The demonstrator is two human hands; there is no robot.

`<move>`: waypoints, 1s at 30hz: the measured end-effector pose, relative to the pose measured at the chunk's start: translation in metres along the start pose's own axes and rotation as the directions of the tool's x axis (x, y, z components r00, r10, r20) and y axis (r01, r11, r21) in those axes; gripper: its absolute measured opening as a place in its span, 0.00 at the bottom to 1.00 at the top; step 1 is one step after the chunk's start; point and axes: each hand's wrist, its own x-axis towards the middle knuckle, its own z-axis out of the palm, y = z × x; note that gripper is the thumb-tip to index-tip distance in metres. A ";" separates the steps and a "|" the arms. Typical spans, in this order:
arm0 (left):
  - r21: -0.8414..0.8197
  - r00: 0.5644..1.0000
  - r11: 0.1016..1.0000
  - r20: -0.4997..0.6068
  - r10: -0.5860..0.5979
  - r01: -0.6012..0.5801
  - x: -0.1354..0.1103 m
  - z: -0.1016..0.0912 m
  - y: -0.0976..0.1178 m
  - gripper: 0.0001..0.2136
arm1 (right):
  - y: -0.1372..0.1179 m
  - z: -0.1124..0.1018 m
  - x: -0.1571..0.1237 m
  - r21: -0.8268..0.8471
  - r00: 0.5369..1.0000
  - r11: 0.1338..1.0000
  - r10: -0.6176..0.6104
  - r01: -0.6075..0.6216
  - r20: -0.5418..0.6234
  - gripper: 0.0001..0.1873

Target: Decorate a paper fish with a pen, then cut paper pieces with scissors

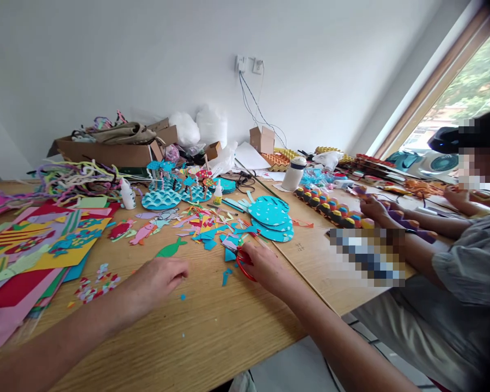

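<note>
My right hand [265,265] is closed around the red handles of a pair of scissors [245,267]. The scissor blades point left over blue and purple paper scraps. To the left, my left hand [159,280] hovers over the table with its fingers loosely curled, nothing visible in them. Just beyond it lies a green paper fish [171,249]. A pink paper fish [144,234] rests farther back, beside a heap of coloured paper cuttings [206,220]. Small blue scraps [226,276] are scattered between my hands.
Coloured sheets [44,239] are stacked at left, near pipe cleaners [77,179] and a glue bottle [127,195]. Blue dotted discs [271,218] lie beyond my right hand, beside a thin stick [302,275]. Another person [465,261] sits at right, handling a colourful bumpy strip [330,207].
</note>
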 end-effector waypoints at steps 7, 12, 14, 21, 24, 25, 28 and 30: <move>-0.001 0.999 1.000 0.029 0.021 -0.021 -0.023 0.015 0.005 0.10 | 0.005 -0.006 -0.010 0.020 1.000 1.000 0.012 -0.012 -0.017 0.03; -0.024 0.993 0.994 0.047 0.104 -0.103 -0.007 0.028 0.024 0.14 | 0.008 -0.008 -0.011 0.051 1.000 0.999 0.016 -0.015 -0.013 0.04; -0.003 0.979 0.983 0.089 0.182 -0.182 -0.001 0.039 0.033 0.16 | 0.006 -0.007 -0.010 0.062 1.000 0.998 -0.008 0.008 0.008 0.05; 0.288 0.948 0.904 0.144 0.284 -0.314 0.022 0.063 0.044 0.16 | 0.004 -0.005 -0.013 0.090 1.000 0.996 -0.011 0.011 0.005 0.05; 0.350 0.961 0.895 0.113 0.254 -0.278 0.038 0.063 0.046 0.12 | 0.008 -0.007 -0.016 0.101 0.998 0.994 0.041 -0.036 -0.041 0.03; 0.370 0.963 0.889 0.101 0.251 -0.271 0.044 0.063 0.047 0.11 | 0.009 -0.007 -0.018 0.104 0.997 0.993 0.060 -0.054 -0.053 0.03; 0.435 0.964 0.862 0.079 0.253 -0.262 0.062 0.068 0.052 0.11 | 0.015 -0.007 -0.021 0.111 0.992 0.989 0.107 -0.099 -0.071 0.03; 0.475 0.962 0.839 0.073 0.262 -0.265 0.072 0.073 0.057 0.10 | 0.019 -0.004 -0.023 0.112 0.988 0.986 0.131 -0.122 -0.078 0.02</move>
